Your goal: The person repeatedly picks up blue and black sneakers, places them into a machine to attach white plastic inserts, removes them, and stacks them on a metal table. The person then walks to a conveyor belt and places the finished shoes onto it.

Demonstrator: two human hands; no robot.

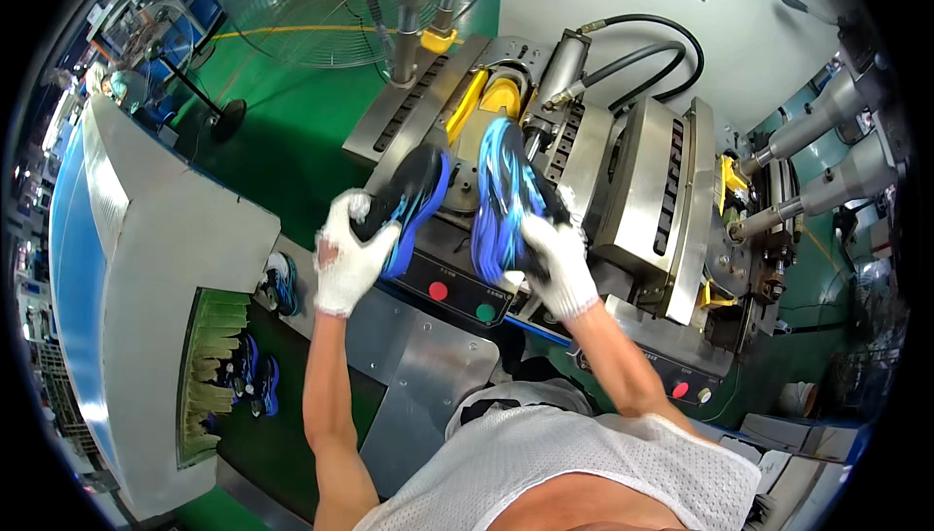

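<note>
My left hand (352, 254), in a white knit glove with a reddish stain, is closed on a black shoe (415, 181) with a blue sole. Its fingers grip one end, while the other end points up and away. Beside it, my right hand (559, 264), gloved in white too, grips a blue-and-black streaked shoe (501, 205) by its near end and side. Both shoes are held up, a small gap apart, in front of a metal press (457, 166) with yellow parts. Some of my fingers are hidden behind the shoes.
Red (438, 291) and green (485, 313) buttons sit on the press's front panel. A second press station (662, 191) stands to the right. On the left, several shoes (258, 375) lie on a green conveyor (292, 448) by a bristle-curtained opening. A wire fan (321, 25) stands beyond.
</note>
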